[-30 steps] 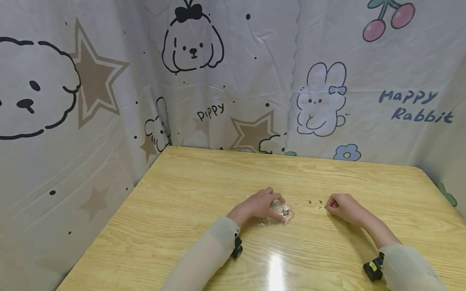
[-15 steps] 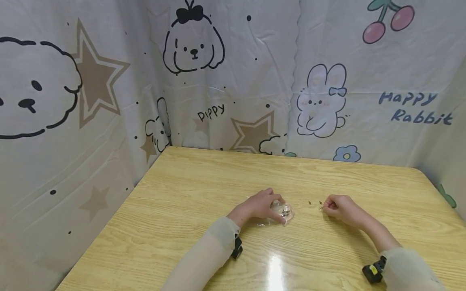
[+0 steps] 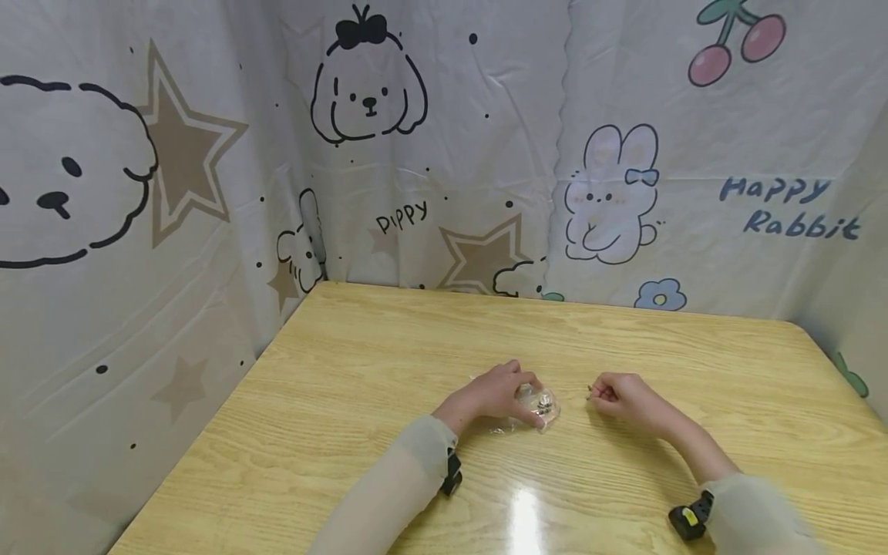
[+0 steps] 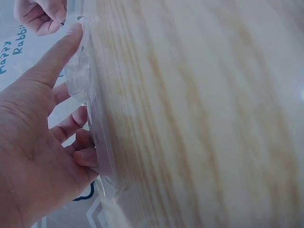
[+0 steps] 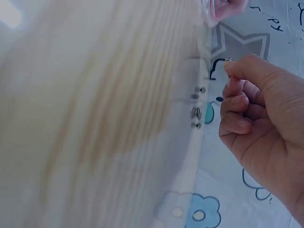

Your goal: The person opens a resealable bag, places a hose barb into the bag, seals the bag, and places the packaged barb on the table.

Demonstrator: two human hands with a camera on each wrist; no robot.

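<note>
My left hand (image 3: 494,391) rests over a clear plastic bag (image 3: 552,416) on the table, thumb stretched along its near side and fingers bent at its far side. Small shiny metal pieces (image 3: 544,402) show inside the bag, between thumb and forefinger. To the right, my right hand (image 3: 627,399) is low over the table, thumb and forefinger pinching a tiny shiny metal piece (image 5: 229,60). In the right wrist view, other small metal pieces (image 5: 195,113) stand on the tabletop beside the curled fingers. My right hand hides most of them from the head view.
The wood-grain table (image 3: 388,339) reaches back to a white curtain (image 3: 444,154) printed with cartoon animals and stars. More curtain hangs along the left and right sides. Black wrist cameras (image 3: 688,521) sit at both sleeves.
My right hand has moved left, closer to the bag, passing over the small metal pieces. My left hand and the bag have stayed put.
</note>
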